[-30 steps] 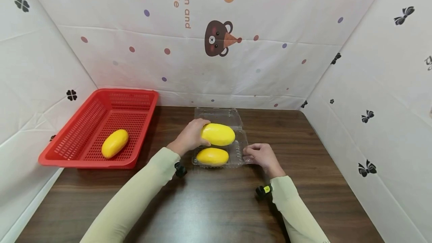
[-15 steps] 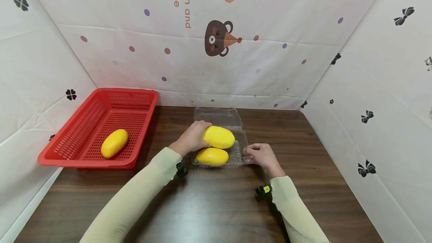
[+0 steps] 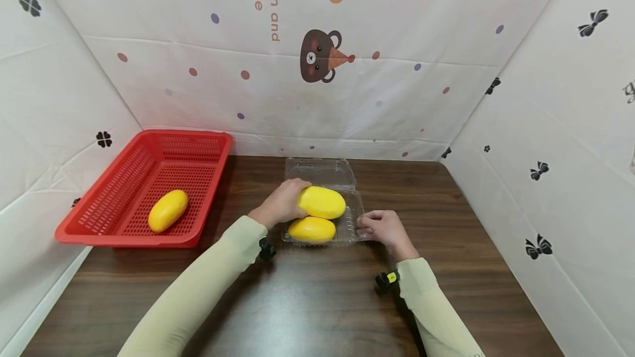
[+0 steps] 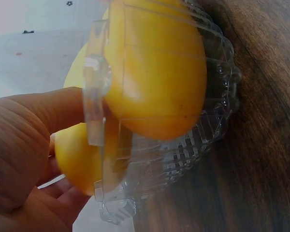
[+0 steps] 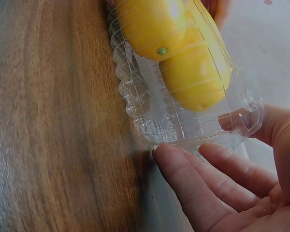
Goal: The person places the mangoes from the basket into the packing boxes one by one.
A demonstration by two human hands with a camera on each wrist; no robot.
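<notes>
Left hand (image 3: pixel 284 203) — around yellow fruit (image 3: pixel 322 203)

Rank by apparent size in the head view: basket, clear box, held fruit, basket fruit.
Basket
Clear box
Held fruit, basket fruit: too alike to rank; differing nearness makes it unsure.

The container (image 3: pixel 351 211) at the centre looked like thin clear plastic, glossy and ribbed. The upper yellow fruit (image 3: pixel 322 203) and lower yellow fruit (image 3: pixel 312 230) there had smooth skins with a soft sheen. At left, the red basket (image 3: pixel 129 240) looked like moulded, perforated plastic, faintly shiny. The table (image 3: pixel 307 302) showed smooth, glossy wood grain across the bottom; the sleeves (image 3: pixel 198 296) there looked like matt cloth. The wall covering (image 3: pixel 278 98) above was creased and mostly matt.
</notes>
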